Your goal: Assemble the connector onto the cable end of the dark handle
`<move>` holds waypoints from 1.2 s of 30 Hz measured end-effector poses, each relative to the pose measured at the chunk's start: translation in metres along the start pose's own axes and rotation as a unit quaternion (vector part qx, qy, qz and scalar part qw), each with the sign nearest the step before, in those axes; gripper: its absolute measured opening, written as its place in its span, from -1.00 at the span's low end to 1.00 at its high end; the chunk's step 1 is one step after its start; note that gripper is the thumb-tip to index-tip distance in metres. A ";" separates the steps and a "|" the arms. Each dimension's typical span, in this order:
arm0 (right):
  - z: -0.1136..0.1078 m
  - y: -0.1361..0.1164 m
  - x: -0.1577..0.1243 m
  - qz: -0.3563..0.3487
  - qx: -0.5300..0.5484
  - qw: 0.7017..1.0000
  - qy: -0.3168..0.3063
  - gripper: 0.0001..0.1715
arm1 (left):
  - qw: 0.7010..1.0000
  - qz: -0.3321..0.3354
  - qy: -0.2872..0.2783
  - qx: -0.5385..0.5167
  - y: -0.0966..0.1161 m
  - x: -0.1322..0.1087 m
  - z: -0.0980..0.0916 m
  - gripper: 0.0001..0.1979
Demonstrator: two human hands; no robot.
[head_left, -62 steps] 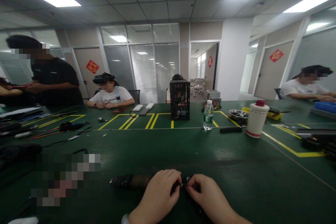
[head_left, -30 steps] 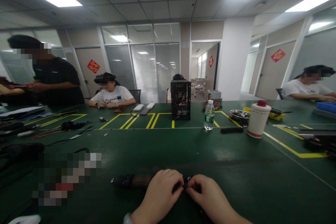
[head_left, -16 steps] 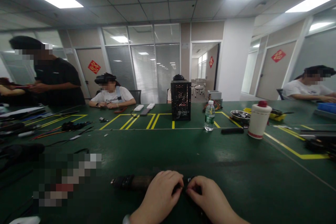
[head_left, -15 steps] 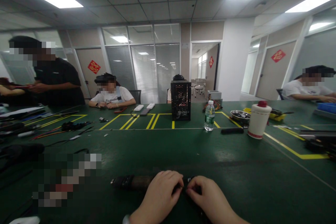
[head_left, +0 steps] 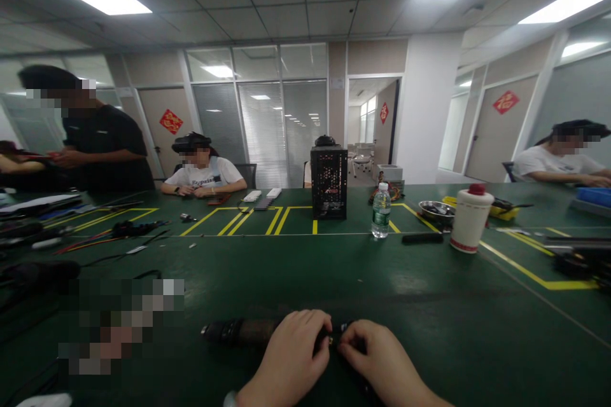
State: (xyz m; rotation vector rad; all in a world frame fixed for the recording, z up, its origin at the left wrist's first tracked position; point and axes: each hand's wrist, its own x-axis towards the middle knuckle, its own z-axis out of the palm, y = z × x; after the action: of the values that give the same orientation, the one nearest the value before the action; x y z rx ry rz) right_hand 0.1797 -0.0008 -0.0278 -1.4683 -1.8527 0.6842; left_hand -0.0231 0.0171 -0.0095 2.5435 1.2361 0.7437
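Note:
At the near middle of the table lies a long dark cylindrical tool (head_left: 252, 332), its narrow metal-tipped nose pointing left; it looks like an electric screwdriver. My left hand (head_left: 296, 353) is in front of the tool's right part and hides it. Its thumb and fingers are pinched together, and a small brassy glint shows at their tips. Close by on the right, my right hand (head_left: 382, 353) pinches something small and dark. Black pieces show behind and below its fingers, but their shape is mostly hidden. Only a small gap separates the two hands' fingertips.
A black computer case (head_left: 329, 183) stands across the green table (head_left: 267, 267). Right of it are a water bottle (head_left: 380, 211), a metal bowl (head_left: 435, 211) and a white red-capped bottle (head_left: 470, 219). Cables (head_left: 128, 229) and dark tools lie left. Several people are around the table.
My left fingers have shifted slightly, and the brassy glint at their tips is now visible. My right hand has barely moved. The dark tool stays in place.

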 end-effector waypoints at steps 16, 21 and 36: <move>0.001 0.001 0.000 -0.002 0.006 1.000 -0.004 -0.87 | 0.999 0.027 -0.026 -0.021 -0.004 0.001 -0.002 -0.79; 0.002 0.003 0.000 -0.002 0.005 1.000 -0.001 -0.87 | 0.999 0.027 -0.029 -0.007 0.000 0.000 -0.004 -0.72; 0.001 -0.001 0.002 0.006 -0.003 1.000 -0.004 -0.87 | 0.999 0.015 -0.012 -0.027 -0.002 -0.001 -0.004 -0.71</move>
State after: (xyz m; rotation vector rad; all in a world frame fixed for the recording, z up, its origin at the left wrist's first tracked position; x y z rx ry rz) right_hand 0.1783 0.0006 -0.0274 -1.4842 -1.8550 0.6908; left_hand -0.0269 0.0175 -0.0070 2.5244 1.1579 0.7401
